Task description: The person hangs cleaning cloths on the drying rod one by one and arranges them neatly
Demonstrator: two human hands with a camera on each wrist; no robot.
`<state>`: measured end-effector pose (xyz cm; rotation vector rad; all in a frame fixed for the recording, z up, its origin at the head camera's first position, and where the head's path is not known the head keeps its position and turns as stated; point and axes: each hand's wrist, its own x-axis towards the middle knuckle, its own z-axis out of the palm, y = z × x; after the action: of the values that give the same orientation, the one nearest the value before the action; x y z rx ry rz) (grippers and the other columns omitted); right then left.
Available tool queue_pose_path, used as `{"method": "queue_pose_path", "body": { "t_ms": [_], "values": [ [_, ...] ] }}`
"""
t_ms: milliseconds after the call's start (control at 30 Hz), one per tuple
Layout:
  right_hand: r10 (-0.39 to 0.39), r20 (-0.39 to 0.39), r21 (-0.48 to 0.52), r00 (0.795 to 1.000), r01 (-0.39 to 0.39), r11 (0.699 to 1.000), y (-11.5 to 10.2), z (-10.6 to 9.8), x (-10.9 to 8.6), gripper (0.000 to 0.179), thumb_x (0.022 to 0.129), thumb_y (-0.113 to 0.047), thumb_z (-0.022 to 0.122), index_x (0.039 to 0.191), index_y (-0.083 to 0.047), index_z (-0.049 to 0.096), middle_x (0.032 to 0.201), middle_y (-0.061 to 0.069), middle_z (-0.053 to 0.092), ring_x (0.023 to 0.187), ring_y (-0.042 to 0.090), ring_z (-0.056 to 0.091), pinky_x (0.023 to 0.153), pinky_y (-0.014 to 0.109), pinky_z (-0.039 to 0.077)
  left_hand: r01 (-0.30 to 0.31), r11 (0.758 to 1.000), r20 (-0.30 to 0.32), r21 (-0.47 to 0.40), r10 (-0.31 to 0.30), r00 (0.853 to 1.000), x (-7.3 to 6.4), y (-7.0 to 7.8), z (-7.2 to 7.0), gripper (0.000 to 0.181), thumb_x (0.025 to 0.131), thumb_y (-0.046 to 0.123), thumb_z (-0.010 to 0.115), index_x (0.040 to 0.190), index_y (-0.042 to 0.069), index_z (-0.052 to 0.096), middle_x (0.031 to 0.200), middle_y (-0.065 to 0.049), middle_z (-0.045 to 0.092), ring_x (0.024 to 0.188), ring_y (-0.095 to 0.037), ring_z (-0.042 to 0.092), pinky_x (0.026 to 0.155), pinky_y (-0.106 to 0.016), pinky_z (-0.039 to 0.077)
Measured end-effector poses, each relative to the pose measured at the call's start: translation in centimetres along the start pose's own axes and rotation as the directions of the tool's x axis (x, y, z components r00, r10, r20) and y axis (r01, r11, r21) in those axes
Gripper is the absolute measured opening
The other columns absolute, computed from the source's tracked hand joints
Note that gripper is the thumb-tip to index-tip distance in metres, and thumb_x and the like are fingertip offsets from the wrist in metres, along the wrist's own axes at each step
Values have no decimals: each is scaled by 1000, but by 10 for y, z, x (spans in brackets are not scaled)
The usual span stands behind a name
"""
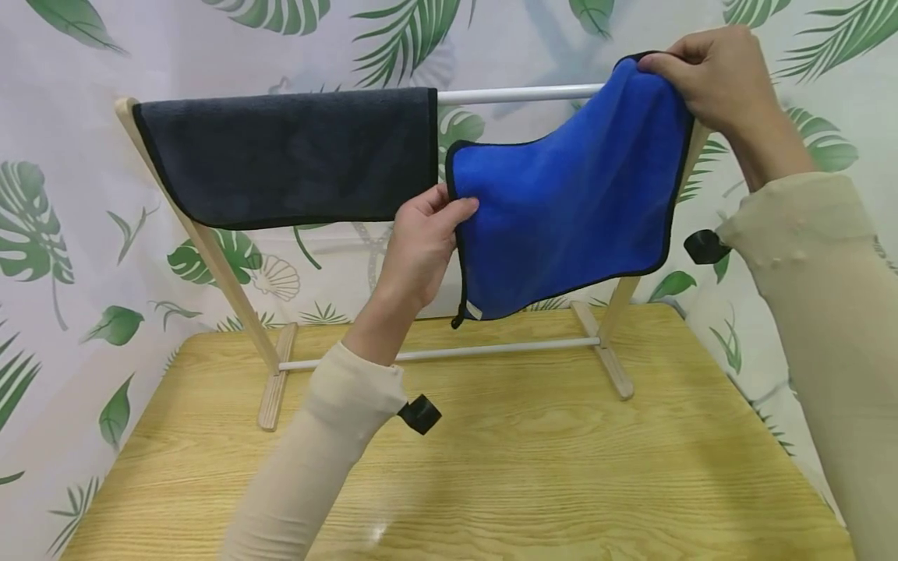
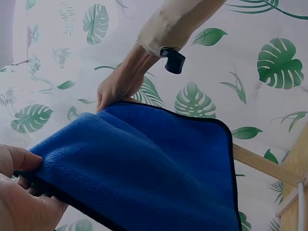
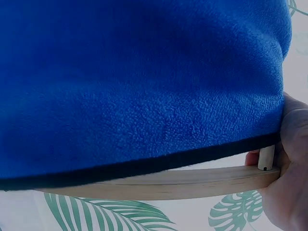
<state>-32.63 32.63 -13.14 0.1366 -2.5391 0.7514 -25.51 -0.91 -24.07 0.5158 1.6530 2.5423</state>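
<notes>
A blue towel with black edging (image 1: pixel 568 202) is stretched between both hands in front of the rack's right half. My left hand (image 1: pixel 424 241) pinches its left edge, thumb on the blue face, also close up in the left wrist view. Higher up, my right hand (image 1: pixel 730 78) grips the towel's upper right part beside the rack's top right end. In the right wrist view the blue cloth (image 3: pixel 144 96) fills most of the picture, and the right hand (image 3: pixel 293 159) shows at its edge by the white rail's end. A pale tag (image 1: pixel 474 310) shows at the lower left corner.
A dark grey towel (image 1: pixel 288 160) hangs folded over the left part of the upper white rail (image 1: pixel 519 94). The rack's wooden feet (image 1: pixel 279 389) stand on a wood-grain table (image 1: pixel 491 460), joined by a lower white rail (image 1: pixel 491 350). Behind hangs a leaf-print backdrop (image 1: pixel 56 218).
</notes>
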Motion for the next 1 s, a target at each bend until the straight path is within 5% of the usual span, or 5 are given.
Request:
{"method": "queue_pose_path", "body": {
  "t_ms": [333, 600, 733, 900, 1000],
  "values": [
    [20, 2, 1, 1000, -20, 1000, 1, 0, -1, 55, 105, -44, 58, 125, 6, 69, 83, -12, 54, 75, 7, 49, 73, 20, 38, -124, 986, 79, 115, 116, 990, 4, 29, -5, 37, 102, 3, 64, 138, -2, 61, 123, -18, 69, 108, -29, 67, 98, -40, 54],
    [17, -5, 4, 1000, -17, 1000, 1, 0, -2, 54, 104, -43, 59, 124, 6, 70, 80, -13, 54, 74, 6, 50, 72, 19, 39, -320, 887, 128, 332, 294, 947, 19, 67, -4, 35, 98, 0, 69, 133, -5, 65, 122, -18, 71, 108, -24, 70, 95, -34, 55],
    [23, -2, 11, 1000, -23, 1000, -1, 0, -2, 55, 104, -43, 59, 125, 6, 70, 79, -16, 54, 75, 5, 50, 72, 18, 39, -383, 751, 147, 538, 364, 920, 34, 86, -6, 33, 98, 4, 70, 131, -2, 68, 120, -15, 73, 108, -19, 71, 95, -28, 54],
    [14, -2, 7, 1000, -14, 1000, -2, -1, -2, 53, 105, -42, 59, 124, 6, 70, 76, -18, 54, 73, 6, 50, 67, 16, 40, -402, 450, 191, 797, 445, 875, 51, 99, -10, 30, 102, 13, 67, 130, 3, 70, 115, -11, 75, 106, -16, 70, 93, -20, 51],
    [18, 2, 4, 1000, -18, 1000, -3, -1, -2, 53, 105, -42, 59, 125, 5, 70, 76, -18, 54, 73, 7, 50, 66, 16, 40, -382, 323, 211, 866, 456, 864, 58, 101, -12, 29, 104, 16, 65, 130, 4, 70, 113, -10, 75, 105, -17, 70, 92, -19, 50]
  ]
}}
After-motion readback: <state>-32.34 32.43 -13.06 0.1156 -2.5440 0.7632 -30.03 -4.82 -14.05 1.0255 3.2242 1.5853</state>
